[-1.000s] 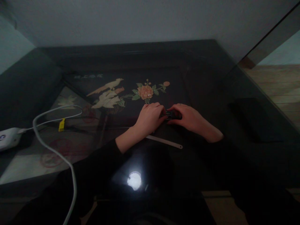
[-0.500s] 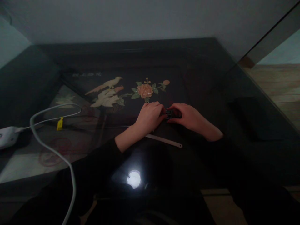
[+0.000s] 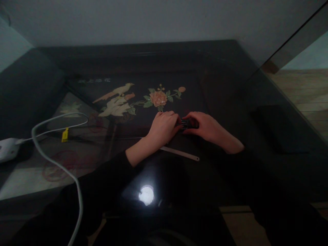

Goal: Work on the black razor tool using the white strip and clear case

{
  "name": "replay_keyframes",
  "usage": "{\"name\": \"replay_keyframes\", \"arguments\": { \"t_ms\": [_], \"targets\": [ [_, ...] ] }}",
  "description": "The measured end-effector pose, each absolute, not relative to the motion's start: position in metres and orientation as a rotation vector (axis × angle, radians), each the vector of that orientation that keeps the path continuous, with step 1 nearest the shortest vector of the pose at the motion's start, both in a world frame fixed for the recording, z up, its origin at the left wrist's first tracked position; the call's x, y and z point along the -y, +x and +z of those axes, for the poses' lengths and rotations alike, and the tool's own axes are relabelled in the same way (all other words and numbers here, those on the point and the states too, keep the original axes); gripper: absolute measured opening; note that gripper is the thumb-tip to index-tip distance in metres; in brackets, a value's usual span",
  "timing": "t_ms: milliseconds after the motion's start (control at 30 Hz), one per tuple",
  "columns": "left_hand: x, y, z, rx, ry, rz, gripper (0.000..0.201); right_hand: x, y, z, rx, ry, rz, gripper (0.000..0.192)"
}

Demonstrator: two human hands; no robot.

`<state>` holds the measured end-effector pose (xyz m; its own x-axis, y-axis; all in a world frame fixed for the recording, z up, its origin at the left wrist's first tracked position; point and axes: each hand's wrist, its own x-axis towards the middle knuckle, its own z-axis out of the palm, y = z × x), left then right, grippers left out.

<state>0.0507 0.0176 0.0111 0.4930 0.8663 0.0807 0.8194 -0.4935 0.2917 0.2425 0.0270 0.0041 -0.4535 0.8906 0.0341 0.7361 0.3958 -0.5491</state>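
Between my two hands is a small black object (image 3: 190,123), dark and partly covered by fingers, so its kind cannot be made out. My right hand (image 3: 205,124) is closed around its right end, thumb on the near side and fingers on the far side. At its left end, my left hand (image 3: 165,127) is closed with the fingertips pressed together against it. A slim pale strip (image 3: 181,153) with a small hole at its right end lies on the glass table top (image 3: 220,85), just in front of my left hand; its left end is hidden beneath that hand.
A white cable (image 3: 58,165) loops across the left side from a white plug block (image 3: 9,149). On the thin cable sits a yellow tag (image 3: 65,135). A dark flat object (image 3: 279,130) lies at the right. Bird and flower decoration shows under the glass; a wall stands behind.
Both hands keep the same hold on the small black object, with hardly any movement. The whole view has shifted very slightly.
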Motion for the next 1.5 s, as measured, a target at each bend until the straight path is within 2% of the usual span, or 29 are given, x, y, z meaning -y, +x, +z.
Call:
{"name": "replay_keyframes", "arguments": {
  "t_ms": [500,1100,1500],
  "targets": [
    [-0.017,0.051,0.015,-1.456,2.497,0.277,0.017,-0.027,0.242,0.003,2.32,-1.417,0.687,0.038],
    [-0.02,0.049,0.009,-1.438,2.475,0.435,0.012,-0.027,0.243,0.001,2.326,-1.391,0.635,0.038],
    [-0.027,0.044,0.021,-1.395,2.219,0.579,0.009,-0.026,0.243,0.005,2.294,-1.367,0.716,0.041]
  ]
}}
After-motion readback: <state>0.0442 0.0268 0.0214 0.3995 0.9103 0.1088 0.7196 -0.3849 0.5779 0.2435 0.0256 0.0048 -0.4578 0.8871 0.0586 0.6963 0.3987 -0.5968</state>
